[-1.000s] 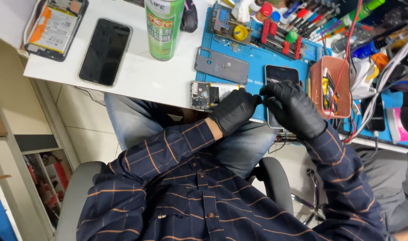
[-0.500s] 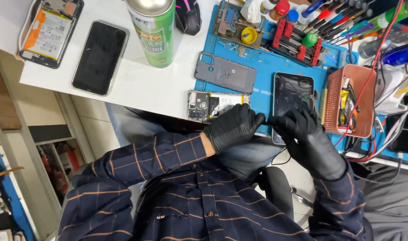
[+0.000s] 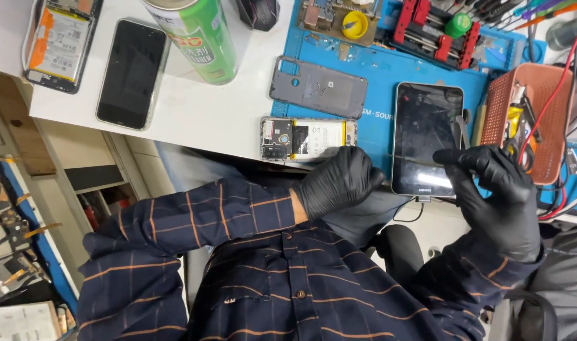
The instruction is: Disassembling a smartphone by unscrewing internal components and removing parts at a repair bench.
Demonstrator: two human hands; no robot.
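Both my hands wear black gloves and hover at the table's near edge. My left hand is curled shut just below an opened phone whose battery and circuit board show. My right hand is over the lower right corner of a dark-screened phone lying on the blue work mat. A thin dark strip stretches between the fingertips of both hands, across that screen. A grey back cover lies on the mat above the opened phone.
A green spray can, a black phone and another opened phone lie on the white table at left. A pink basket of tools, red clamps and cables crowd the right. Shelves with parts stand at lower left.
My hands, close together a second ago, have drawn apart, the right going rightwards, and the thin strip now spans the gap. The view has shifted closer to the table.
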